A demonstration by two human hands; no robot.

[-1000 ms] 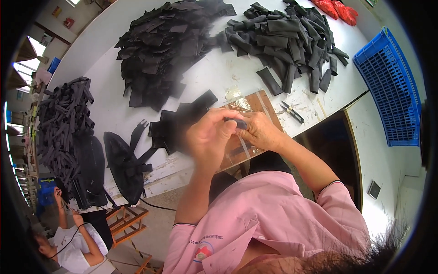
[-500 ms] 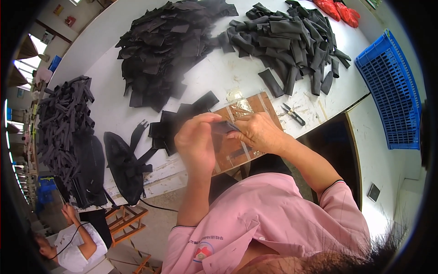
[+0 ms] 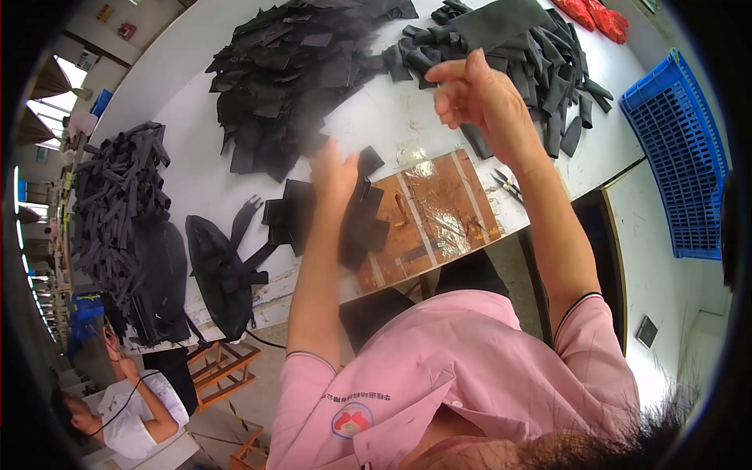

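Observation:
My right hand [image 3: 493,110] is raised beside the right-hand pile of folded dark fabric pieces [image 3: 560,78], its fingers apart and nothing in them. A larger dark fabric piece [image 3: 501,23] lies or hangs just beyond its fingertips, over that pile; I cannot tell whether it touches down. My left hand [image 3: 334,176], slightly blurred, reaches over a small spread of black fabric pieces [image 3: 290,211], with its thumb apart from its fingers. Just right of it is a brown board [image 3: 431,211] with pale strips and shiny tape at the table's edge.
A big heap of black flat pieces [image 3: 282,86] covers the table's far middle. Dark strips [image 3: 117,211] and black bags [image 3: 219,266] lie at left. Thread snips [image 3: 507,186] rest right of the board. A blue crate [image 3: 677,164] stands at right; a co-worker [image 3: 137,407] sits lower left.
My hands were together over the board around a dark fabric piece. They have parted: the right went far and right to the folded pile, the left went left over the black pieces.

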